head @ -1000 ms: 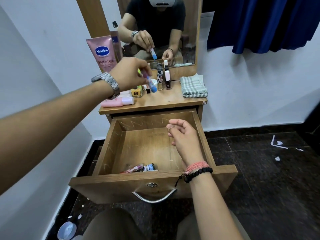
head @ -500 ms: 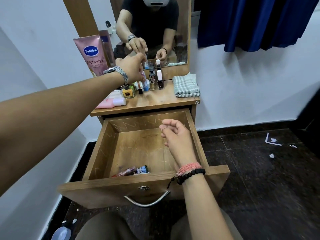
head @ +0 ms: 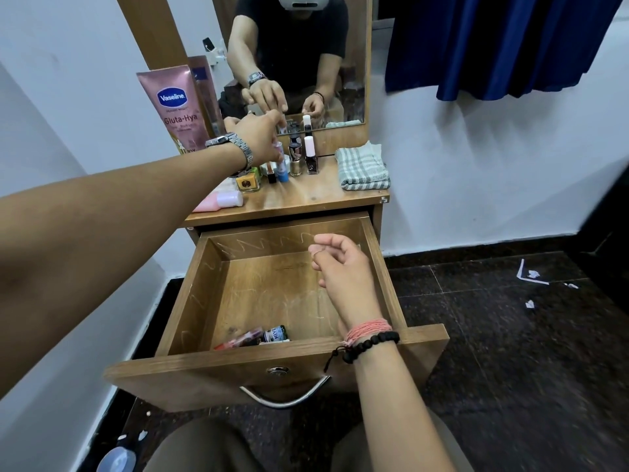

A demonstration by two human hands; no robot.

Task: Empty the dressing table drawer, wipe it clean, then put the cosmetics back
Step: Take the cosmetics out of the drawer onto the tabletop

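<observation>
Drawer (head: 272, 287) pulled out, nearly emptied; tubes (head: 258, 336) left at front edge. Left grip (head: 257, 137) pinching blue stick (head: 281, 165) onto surface (head: 306, 195); right grip (head: 340, 264) loosely curled, holding nothing. Next: lift out remaining tubes.

Brown wooden drawer (head: 381, 267), pale zigzag scratch marks inside. Folded cloth (head: 363, 168): green-and-white check. Tall tube (head: 175, 107): pink, blue-and-white logo. Small bottle (head: 221, 201) lying flat: pink, pale cap. Curtain (head: 493, 42): dark blue. Floor (head: 510, 335): dark speckled stone. Wall (head: 476, 158): white.
</observation>
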